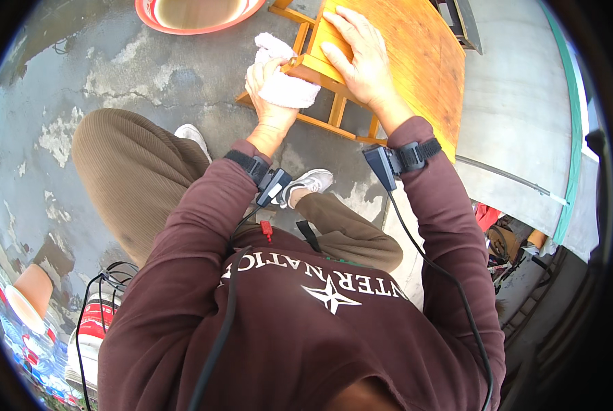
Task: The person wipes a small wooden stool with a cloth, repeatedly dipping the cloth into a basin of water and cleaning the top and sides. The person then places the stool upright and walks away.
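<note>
A wooden table or stool (424, 56) with a glossy yellow-orange finish stands before me, its slatted leg frame showing below the top. My left hand (268, 85) grips a pale, damp-looking terry cloth (291, 91) beside the near left corner of the wood. Part of the cloth bunches up beyond my fingers, and the rest hangs over my wrist side. My right hand (357, 54) lies on the top near its left edge, fingers spread and holding nothing. The fingertips of my left hand are partly hidden by the cloth and the corner.
A red-rimmed basin (198, 32) of murky water sits on the wet concrete floor (131, 72) at top left. Plastic bottles (34, 349) and an orange container (34, 290) are at lower left. A pale panel (527, 103) rises at right, with clutter (507, 241) below. Cables (455, 277) run along my arms.
</note>
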The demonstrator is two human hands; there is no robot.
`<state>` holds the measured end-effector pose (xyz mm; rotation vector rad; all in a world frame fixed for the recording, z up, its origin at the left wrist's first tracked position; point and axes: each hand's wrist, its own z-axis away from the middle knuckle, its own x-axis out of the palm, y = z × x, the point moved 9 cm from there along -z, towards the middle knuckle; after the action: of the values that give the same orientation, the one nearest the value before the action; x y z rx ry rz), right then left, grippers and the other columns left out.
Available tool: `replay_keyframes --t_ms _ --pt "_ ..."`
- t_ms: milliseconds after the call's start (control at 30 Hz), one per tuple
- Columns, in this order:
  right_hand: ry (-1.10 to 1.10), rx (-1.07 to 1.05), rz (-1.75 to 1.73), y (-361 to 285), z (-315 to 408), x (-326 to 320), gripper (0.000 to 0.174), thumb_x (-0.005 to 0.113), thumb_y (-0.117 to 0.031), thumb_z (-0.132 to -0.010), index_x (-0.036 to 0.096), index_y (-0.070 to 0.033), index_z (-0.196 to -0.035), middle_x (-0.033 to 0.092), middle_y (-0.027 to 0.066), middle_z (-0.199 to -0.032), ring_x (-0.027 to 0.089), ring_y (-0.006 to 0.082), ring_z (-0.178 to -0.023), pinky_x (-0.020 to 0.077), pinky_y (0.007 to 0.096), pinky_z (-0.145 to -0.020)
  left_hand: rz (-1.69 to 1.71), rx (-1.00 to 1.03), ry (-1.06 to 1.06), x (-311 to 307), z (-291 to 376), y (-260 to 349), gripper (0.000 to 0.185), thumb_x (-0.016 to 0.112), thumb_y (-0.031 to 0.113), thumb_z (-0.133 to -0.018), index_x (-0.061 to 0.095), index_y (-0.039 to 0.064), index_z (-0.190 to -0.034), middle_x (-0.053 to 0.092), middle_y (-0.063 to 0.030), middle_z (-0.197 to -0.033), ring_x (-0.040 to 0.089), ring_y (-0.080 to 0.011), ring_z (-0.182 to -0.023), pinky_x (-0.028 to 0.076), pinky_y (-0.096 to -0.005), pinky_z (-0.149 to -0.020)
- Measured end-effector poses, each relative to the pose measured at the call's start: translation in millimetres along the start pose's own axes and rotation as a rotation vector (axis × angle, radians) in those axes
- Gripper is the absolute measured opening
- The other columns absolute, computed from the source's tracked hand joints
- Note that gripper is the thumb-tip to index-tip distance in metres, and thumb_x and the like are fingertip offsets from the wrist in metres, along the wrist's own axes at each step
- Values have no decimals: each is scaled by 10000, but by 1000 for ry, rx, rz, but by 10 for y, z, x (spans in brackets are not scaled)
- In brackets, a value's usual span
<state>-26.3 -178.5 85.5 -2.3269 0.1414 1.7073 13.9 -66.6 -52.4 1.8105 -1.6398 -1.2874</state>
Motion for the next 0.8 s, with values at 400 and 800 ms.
replay_keyframes --t_ms 400,800 --pt "-16 -97 -14 -3 -75 19 483 608 -284 -889 542 -108 -1334 478 138 -1398 433 328 -1300 314 427 -1083 20 72 -378 549 275 -813 249 719 365 -636 645 137 -707 624 -66 -695 631 -284 -697 521 -363 -686" --pt "-105 -12 -80 97 -90 71 481 574 -278 -904 523 -109 -1351 446 157 -1427 407 328 -1333 306 424 -1100 -33 157 -1139 1338 935 -1771 182 512 255 -779 610 106 -815 667 -167 -796 660 -351 -791 537 -421 -745"
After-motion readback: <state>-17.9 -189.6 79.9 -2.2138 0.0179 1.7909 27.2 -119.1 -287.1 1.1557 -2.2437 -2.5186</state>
